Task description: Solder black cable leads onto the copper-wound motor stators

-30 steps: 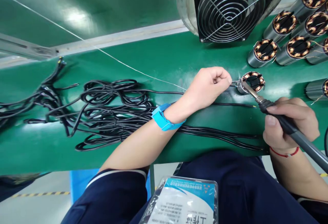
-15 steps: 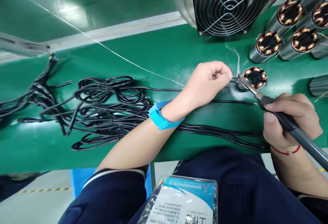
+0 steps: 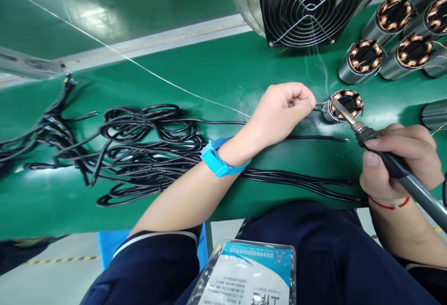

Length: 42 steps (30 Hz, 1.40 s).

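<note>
- On my head view, the left hand [image 3: 284, 111] is closed, thumb and forefinger pinched on a dark lead [image 3: 318, 106] that runs to the side of a wound motor stator [image 3: 355, 102].
- I see that stator upright on the green surface [image 3: 216, 77], right of the left hand, copper coils facing up.
- My right hand [image 3: 401, 160] is clamped on a soldering iron [image 3: 394, 163], thumb and forefinger around its dark handle.
- The iron's tip is at the stator's left rim, close to the lead; I cannot tell whether it touches. A thin wisp of smoke [image 3: 325, 72] hangs above, toward a wire-guarded fan [image 3: 310, 7].
- More stators [image 3: 365, 57] stand in a group beyond, at upper right.
- Coiled black cables [image 3: 146, 146] lie left of the left forearm; straight cable lengths [image 3: 296, 179] extend to its right.
- A thin pale strand [image 3: 139, 64] slants from upper left down to the left hand, where I lose it.
</note>
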### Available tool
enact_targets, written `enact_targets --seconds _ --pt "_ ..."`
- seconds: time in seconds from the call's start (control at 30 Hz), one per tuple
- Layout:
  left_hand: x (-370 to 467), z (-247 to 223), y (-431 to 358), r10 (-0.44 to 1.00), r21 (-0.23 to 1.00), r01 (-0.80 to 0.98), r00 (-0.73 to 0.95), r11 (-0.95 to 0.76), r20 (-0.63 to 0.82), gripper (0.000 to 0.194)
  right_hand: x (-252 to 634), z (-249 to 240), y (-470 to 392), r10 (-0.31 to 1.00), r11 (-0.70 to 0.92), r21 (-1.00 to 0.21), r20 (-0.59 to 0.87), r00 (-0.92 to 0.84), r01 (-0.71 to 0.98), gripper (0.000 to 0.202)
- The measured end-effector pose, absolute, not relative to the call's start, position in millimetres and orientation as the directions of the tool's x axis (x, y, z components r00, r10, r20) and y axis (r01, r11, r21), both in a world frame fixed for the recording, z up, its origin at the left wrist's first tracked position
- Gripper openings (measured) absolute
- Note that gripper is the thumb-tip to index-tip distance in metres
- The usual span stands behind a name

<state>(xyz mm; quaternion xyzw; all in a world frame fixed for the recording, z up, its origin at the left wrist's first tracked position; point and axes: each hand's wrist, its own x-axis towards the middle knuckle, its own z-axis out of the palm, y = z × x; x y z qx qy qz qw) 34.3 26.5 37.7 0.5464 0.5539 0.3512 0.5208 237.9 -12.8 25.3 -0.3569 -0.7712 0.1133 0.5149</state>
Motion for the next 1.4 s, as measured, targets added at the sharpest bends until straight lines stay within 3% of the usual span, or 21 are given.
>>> enact_targets --seconds 0.17,0.33,0.47,0.53,0.7,0.9,1.03,1.2,1.4 --pt "35 37 27 0.973 0.96 0.238 0.141 0.145 -0.182 0.016 236 25 -11 0.655 0.726 -0.522 0.724 -0.218 0.447 0.019" --pt "35 38 28 0.973 0.963 0.225 0.145 0.146 -0.181 0.017 234 28 -10 0.677 0.689 -0.494 0.7 -0.228 0.53 0.037" --pt "36 38 29 0.967 0.962 0.221 0.16 0.161 -0.198 0.015 228 40 -9 0.755 0.632 -0.59 0.615 -0.226 0.503 0.051" --pt "36 38 28 0.966 0.963 0.214 0.164 0.163 -0.2 0.014 224 49 -5 0.818 0.561 -0.623 0.519 -0.249 0.546 0.048" --pt "35 39 27 0.97 0.976 0.172 0.178 0.136 -0.166 0.012 216 57 5 0.844 0.534 -0.519 0.369 -0.389 0.667 0.043" --pt "35 41 26 0.967 0.979 0.157 0.2 0.131 -0.161 0.012 207 44 6 0.86 0.488 -0.516 0.419 -0.289 0.704 0.047" --pt "35 39 25 0.969 0.982 0.16 0.205 0.105 -0.137 0.011 203 38 7 0.845 0.525 -0.543 0.426 -0.324 0.655 0.043" --pt "33 36 21 0.977 0.963 0.231 0.191 -0.139 0.096 0.013 205 33 9 0.847 0.529 -0.623 0.434 -0.308 0.577 0.046" --pt "27 34 19 0.831 0.752 0.371 0.36 -0.544 0.424 0.011 204 25 11 0.873 0.488 -0.792 0.438 -0.215 0.367 0.048"
